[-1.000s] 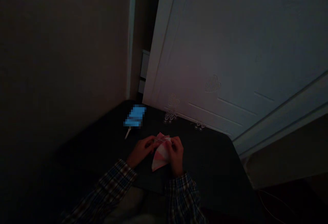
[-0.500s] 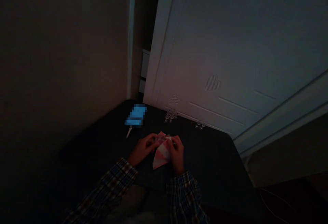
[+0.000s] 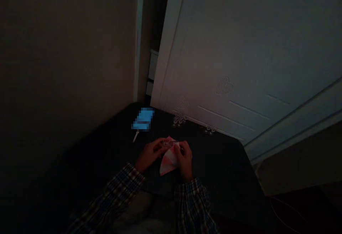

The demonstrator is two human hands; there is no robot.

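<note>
The room is very dark. A folded pink and white striped piece of paper or cloth (image 3: 167, 163) lies on a dark table (image 3: 219, 169). My left hand (image 3: 150, 153) pinches its upper left corner with closed fingers. My right hand (image 3: 185, 159) grips its right side, fingers curled over the top edge. Both sleeves are plaid.
A glowing blue screen (image 3: 143, 118) lies at the table's back left, a small white stick (image 3: 135, 137) in front of it. Two clusters of small clear objects (image 3: 179, 119) (image 3: 210, 130) sit by the white door (image 3: 240, 55). A wall stands left.
The hands stay on the pink piece and shift only slightly; the fingers work at its top edge. The view has drifted a little.
</note>
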